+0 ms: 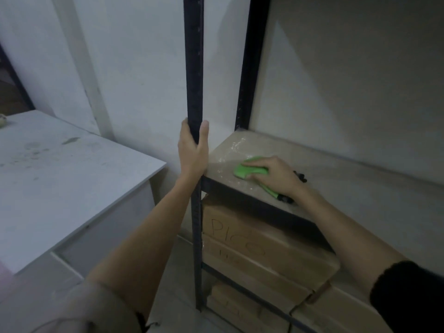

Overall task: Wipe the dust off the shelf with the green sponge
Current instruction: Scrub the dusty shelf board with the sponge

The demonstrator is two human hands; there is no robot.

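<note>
Cardboard boxes sat nearest, under the shelf. Above them the right hand pressed the green sponge flat near the shelf's front-left corner — its grip clamped round it, bare board stretching rightward — while the left hand clasped the black upright.

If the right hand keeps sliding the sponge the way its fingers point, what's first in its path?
Probably the shelf's left edge; the right hand pushes the sponge toward the front post, gripped by the left hand. Depth unclear.

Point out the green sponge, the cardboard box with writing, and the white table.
sponge (pixel 242 173), head view, bare front lobe.
box (pixel 252 239), head view, lettered top face.
table (pixel 72 169), head view, bare top.
</note>
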